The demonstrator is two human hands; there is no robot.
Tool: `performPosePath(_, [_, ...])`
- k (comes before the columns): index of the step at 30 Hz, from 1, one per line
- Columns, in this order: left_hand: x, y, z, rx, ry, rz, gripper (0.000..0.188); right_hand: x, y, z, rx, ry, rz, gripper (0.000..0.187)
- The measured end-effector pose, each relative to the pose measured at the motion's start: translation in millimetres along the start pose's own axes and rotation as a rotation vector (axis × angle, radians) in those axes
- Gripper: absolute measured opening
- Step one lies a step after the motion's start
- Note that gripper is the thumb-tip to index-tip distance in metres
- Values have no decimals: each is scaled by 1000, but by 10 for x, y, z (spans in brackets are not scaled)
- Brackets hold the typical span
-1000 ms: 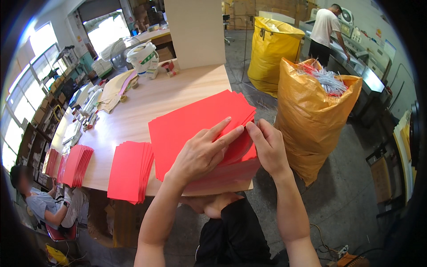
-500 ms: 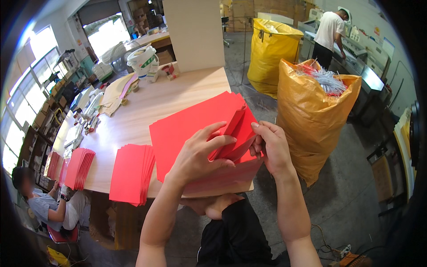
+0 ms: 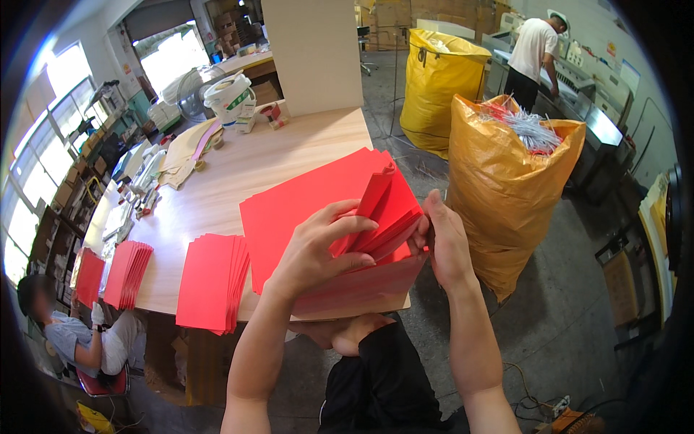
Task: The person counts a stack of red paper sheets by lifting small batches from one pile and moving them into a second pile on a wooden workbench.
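Observation:
A folded bundle of red paper sheets (image 3: 397, 213) stands between my hands, its folds fanned toward the right. My left hand (image 3: 318, 242) grips its left side, the thumb at the lower end and the fingers at the upper flap. At its right edge is my right hand (image 3: 448, 242), fingers curled against the sheets and thumb raised off the paper. Under the bundle lies a large stack of flat red sheets (image 3: 303, 195), partly hidden by my left hand and forearm. Fanned piles of smaller red pieces, one a larger pile (image 3: 206, 282) and one a smaller pile (image 3: 129, 273), lie to the left.
The wooden table (image 3: 289, 145) carries a white bucket (image 3: 230, 100), tape rolls and tools at its far left. Beyond its right edge stand an orange sack (image 3: 510, 195) and a yellow sack (image 3: 442, 94). One person (image 3: 79, 340) sits at left; another (image 3: 533, 58) stands at back right.
My right thumb has lifted off the red sheets, and that hand has turned more upright. The folded edges have come closer together. The seated person's hands have moved at a red pile.

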State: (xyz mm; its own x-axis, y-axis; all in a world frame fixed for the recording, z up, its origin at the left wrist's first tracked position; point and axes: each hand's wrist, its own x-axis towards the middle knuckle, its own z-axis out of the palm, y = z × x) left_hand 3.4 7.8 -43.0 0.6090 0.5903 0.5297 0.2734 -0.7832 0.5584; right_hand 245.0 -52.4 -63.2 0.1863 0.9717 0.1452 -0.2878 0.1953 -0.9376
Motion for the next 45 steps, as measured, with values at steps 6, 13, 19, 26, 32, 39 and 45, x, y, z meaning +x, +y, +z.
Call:
performPosePath(6, [11,-1,16,11,11,5,56,-202,157,14,-818,353,-741,27])
performPosePath(13, [-28,-18,67,332,-75,215,62,-309,162,36,-1103,-314,-655,40])
performPosePath(19, [-3,41,91,457,-146,180,75,-323,219,-15,-1097,-291,-598,43])
performPosePath(26, [39,-24,111,421,-117,87,73,-288,159,27,-998,-272,-586,38])
performPosePath(32, [9,-35,148,376,-60,85,70,-350,-72,-244,-1077,184,-354,23])
performPosePath(39, [0,53,135,281,-10,35,59,-159,-316,-102,-1196,64,-297,45])
performPosePath(45, [29,1,100,234,-18,75,38,-1,6,122,-492,158,-196,44])
